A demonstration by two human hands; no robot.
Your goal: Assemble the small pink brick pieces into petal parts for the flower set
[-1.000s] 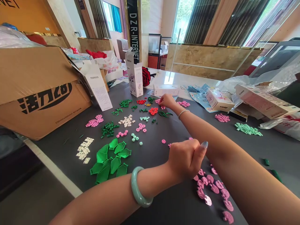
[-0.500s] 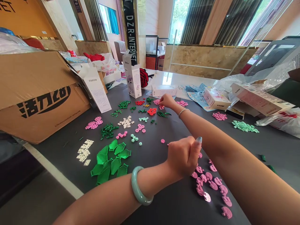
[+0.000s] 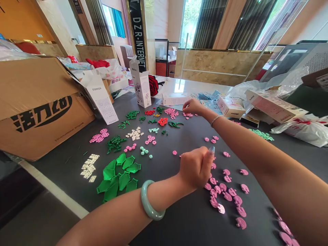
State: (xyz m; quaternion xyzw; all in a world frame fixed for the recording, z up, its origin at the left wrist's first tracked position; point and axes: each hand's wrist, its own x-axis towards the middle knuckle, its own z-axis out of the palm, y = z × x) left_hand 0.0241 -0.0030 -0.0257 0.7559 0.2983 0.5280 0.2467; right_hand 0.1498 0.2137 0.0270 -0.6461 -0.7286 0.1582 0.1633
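Note:
My left hand (image 3: 196,166) is closed above the middle of the dark table (image 3: 179,218), thumb up; whatever it may hold is hidden. Just right of and below it lie pink rounded pieces (image 3: 227,196). Further back, my right hand (image 3: 193,106) reaches down with pinched fingers at a small pile of pink pieces (image 3: 188,115). What is between those fingertips is too small to make out. Another pink pile (image 3: 171,112) lies just left of it. Large green leaf-like pieces (image 3: 124,180) lie left of my left hand, and red pieces (image 3: 162,121) lie near the centre.
A large cardboard box (image 3: 46,109) stands at the left, with a white box (image 3: 101,99) leaning beside it. An upright white box (image 3: 140,85) is at the back. At the right are more boxes (image 3: 275,106) and plastic bags (image 3: 314,131). Cream pieces (image 3: 89,166) lie front left.
My right hand has moved right, from the left pink pile to the one beside it. My left hand stays closed in nearly the same place. The view has shifted slightly.

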